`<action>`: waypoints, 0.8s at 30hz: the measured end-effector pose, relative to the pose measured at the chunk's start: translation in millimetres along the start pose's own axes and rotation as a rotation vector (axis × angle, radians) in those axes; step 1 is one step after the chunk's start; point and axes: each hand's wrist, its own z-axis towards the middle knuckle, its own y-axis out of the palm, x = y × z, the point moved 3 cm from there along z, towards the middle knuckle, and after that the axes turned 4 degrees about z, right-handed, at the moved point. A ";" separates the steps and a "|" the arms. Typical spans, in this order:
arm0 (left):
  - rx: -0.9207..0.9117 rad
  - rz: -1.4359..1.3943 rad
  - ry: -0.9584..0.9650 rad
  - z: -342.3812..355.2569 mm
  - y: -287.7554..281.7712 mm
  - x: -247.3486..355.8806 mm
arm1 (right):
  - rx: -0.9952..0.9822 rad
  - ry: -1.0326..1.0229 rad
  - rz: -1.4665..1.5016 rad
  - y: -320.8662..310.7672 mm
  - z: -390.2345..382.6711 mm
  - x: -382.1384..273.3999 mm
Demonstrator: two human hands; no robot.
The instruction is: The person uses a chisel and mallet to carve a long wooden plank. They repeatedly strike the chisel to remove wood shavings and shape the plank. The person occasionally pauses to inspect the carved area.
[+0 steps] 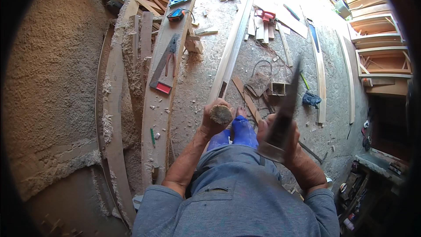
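My left hand (210,122) is closed round an upright wooden handle, its round, frayed top (220,113) facing me; what lies below it is hidden. Just beyond it, a long pale timber (235,35) has a dark slot (223,87) cut into it. Raised at the right, my right hand (290,142) grips a long, dark, tapering tool (283,120), blurred, which hides some of the fingers. My feet and blue-clad legs (243,134) are between the hands, below.
A plank (155,109) on the left bears a square (161,85), pliers (171,59) and a tape measure (175,15). A red power tool (266,16) lies on offcuts ahead. More timbers (321,101), a dark bag (311,99) and stacked wooden frames (381,61) are at the right.
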 end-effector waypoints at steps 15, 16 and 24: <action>-0.056 -0.073 0.264 -78.4 -13.1 15.9 | 0.080 0.519 0.282 56.8 -44.7 62.2; -0.087 -0.035 0.306 -86.2 -13.5 17.1 | 0.069 0.570 0.300 58.5 -47.6 64.9; 0.047 -0.068 -0.212 40.4 -35.1 -2.2 | 0.009 0.609 0.347 66.7 -51.0 60.3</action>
